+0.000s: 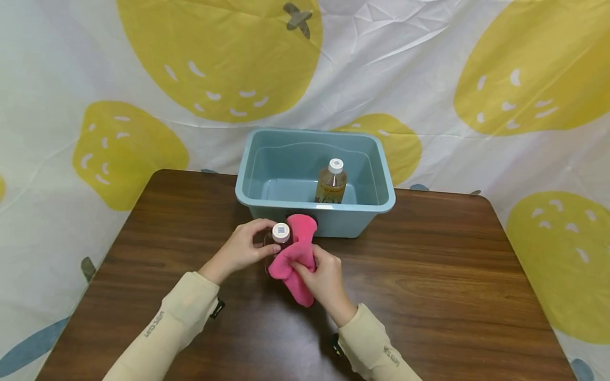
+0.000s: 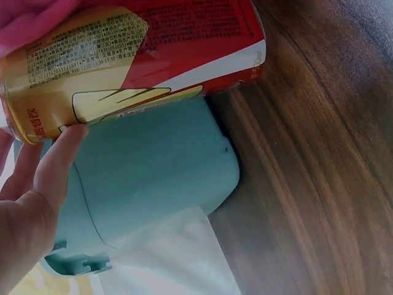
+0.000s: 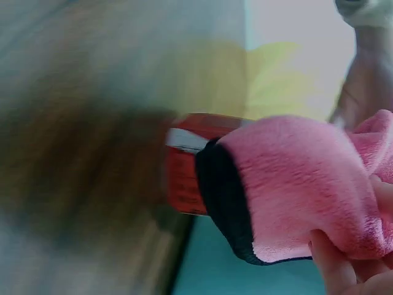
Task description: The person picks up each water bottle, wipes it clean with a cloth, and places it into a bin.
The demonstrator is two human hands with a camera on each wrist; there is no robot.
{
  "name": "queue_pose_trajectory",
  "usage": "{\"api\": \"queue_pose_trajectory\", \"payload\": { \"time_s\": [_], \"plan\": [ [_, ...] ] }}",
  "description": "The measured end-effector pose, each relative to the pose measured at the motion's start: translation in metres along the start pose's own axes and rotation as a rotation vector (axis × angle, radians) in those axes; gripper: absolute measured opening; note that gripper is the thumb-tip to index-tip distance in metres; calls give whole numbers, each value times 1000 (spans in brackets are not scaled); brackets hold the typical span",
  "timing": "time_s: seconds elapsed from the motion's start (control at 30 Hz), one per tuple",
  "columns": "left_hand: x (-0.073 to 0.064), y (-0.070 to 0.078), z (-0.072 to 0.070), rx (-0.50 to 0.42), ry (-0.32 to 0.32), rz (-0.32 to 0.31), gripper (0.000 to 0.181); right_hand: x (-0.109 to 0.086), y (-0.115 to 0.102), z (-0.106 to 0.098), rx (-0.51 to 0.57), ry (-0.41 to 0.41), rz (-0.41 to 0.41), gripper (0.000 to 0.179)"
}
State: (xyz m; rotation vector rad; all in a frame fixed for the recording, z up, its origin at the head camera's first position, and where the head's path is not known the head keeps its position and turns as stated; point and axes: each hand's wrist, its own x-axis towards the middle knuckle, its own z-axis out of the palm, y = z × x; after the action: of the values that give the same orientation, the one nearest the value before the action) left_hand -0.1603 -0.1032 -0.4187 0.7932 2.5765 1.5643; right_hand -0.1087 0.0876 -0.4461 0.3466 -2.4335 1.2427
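My left hand [image 1: 243,246] grips a bottle [image 1: 281,233] with a white cap near its top, thumb and fingers on opposite sides. The left wrist view shows its red and gold printed label [image 2: 196,43], with fingertips touching the gold end. My right hand [image 1: 326,278] pinches a bunched pink cloth [image 1: 301,254] against the bottle's right side. A black border [image 3: 227,203] edges the fluffy cloth in the right wrist view, where the cloth covers much of the bottle. In the head view, cloth and left hand hide most of the bottle's body.
A blue-grey plastic bin [image 1: 314,140] stands just behind the hands at the table's far edge. Inside it, toward the right, is another bottle [image 1: 332,185] with a white cap and amber contents. The brown wooden table [image 1: 429,275] meets a fruit-patterned sheet [image 1: 391,63] at the back.
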Motion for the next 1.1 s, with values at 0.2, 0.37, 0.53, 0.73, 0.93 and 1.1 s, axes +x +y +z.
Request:
{"api": "queue_pose_trajectory", "payload": {
  "time_s": [0.2, 0.37, 0.53, 0.73, 0.93, 1.1],
  "plan": [
    [-1, 1, -1, 19, 8, -12, 33, -14, 21, 16, -83, -32, 11, 24],
    [-1, 0, -3, 4, -1, -24, 33, -23, 34, 28, -161, -87, 36, 29],
    [0, -1, -3, -2, -1, -35, 34, -26, 42, 32, -199, -102, 35, 32],
    [1, -5, -1, 3, 10, -40, 34, -26, 42, 31, -141, -60, 19, 27],
    [-1, -6, -2, -26, 19, -34, 34, -17, 25, 22, -49, 7, -24, 18],
    [0, -6, -3, -19, 17, -27, 33, -2, 2, 8, -57, 50, -101, 22]
  ]
}}
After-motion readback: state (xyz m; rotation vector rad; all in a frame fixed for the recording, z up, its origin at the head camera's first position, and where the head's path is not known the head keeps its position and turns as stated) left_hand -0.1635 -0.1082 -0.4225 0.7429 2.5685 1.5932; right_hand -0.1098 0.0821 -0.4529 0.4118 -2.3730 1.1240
